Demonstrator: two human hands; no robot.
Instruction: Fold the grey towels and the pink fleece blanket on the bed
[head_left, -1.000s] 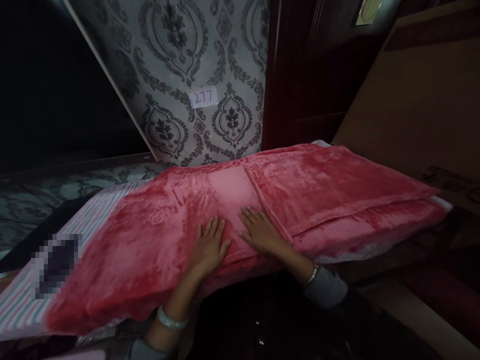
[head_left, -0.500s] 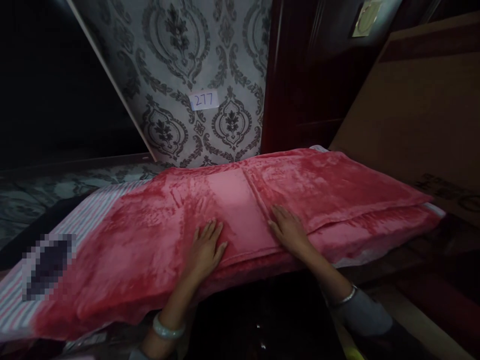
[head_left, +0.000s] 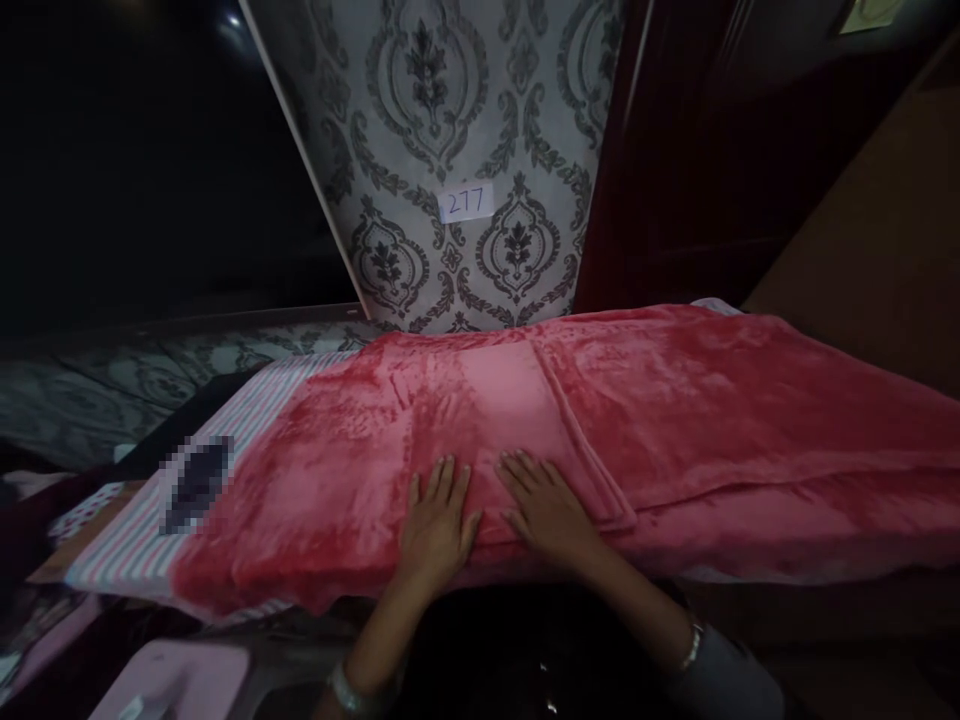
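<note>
A plush red-pink blanket covers most of the long surface before me. On its middle lies a folded panel of similar pink-red fabric, with layered edges along its right side. My left hand rests flat on the near left part of this panel, fingers spread. Beside it, my right hand presses flat near the panel's front edge, its fingers stretched out. Neither hand grips anything. Under the blanket, a striped cloth shows at the left.
A blurred dark patch lies on the striped cloth. Patterned wallpaper with a paper label reading 277 stands behind. A dark screen-like panel is at left, a brown board at right. A pink stool-like top is at lower left.
The view has shifted left. My right hand has moved inward from the panel's right edge, closer to my left hand. Both hands stay flat on the fabric.
</note>
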